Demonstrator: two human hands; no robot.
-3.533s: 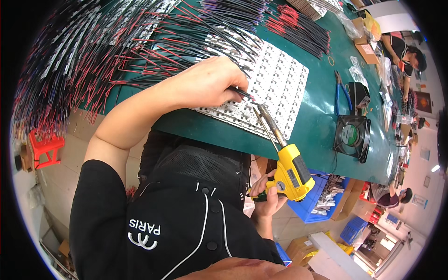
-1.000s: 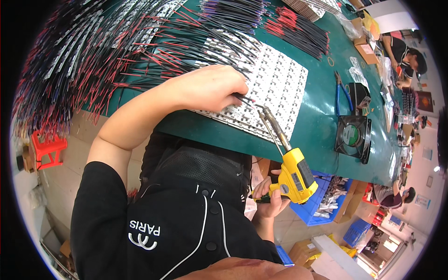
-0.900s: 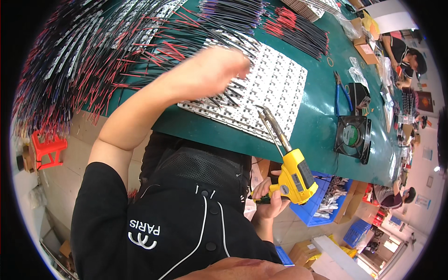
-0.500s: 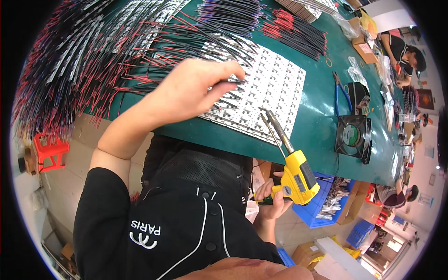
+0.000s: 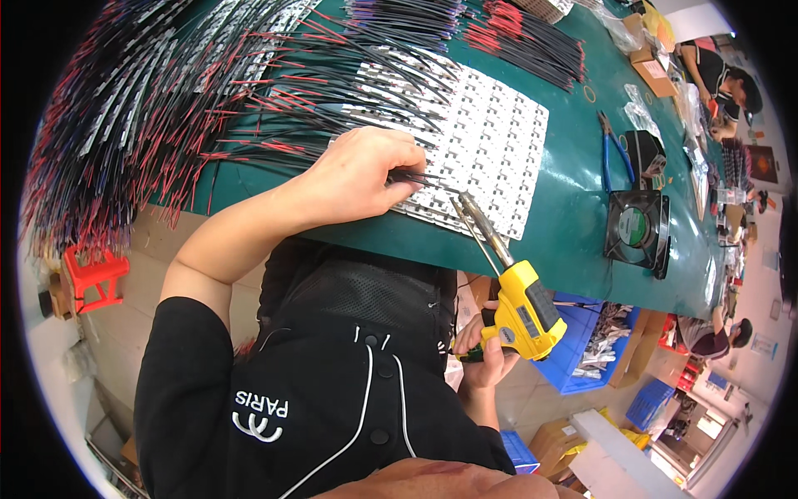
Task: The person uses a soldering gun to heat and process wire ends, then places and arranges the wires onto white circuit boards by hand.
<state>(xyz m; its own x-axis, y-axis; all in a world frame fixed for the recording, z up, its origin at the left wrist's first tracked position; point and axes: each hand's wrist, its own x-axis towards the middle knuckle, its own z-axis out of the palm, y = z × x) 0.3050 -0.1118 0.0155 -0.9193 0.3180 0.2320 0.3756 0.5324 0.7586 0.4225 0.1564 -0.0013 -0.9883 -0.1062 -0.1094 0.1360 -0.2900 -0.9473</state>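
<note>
A long green table (image 5: 573, 224) stands over a pale floor (image 5: 125, 324) with blue crates (image 5: 582, 349).

Yellow soldering gun (image 5: 522, 306), red-and-black wires (image 5: 274, 125), white gridded panel (image 5: 490, 141), green table (image 5: 573, 200), blue bins (image 5: 582, 353).

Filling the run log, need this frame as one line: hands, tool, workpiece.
left hand: pinching thin wire at white panel | right hand: gripping yellow soldering gun | gun tip by wire end, contact unclear | green table
</note>
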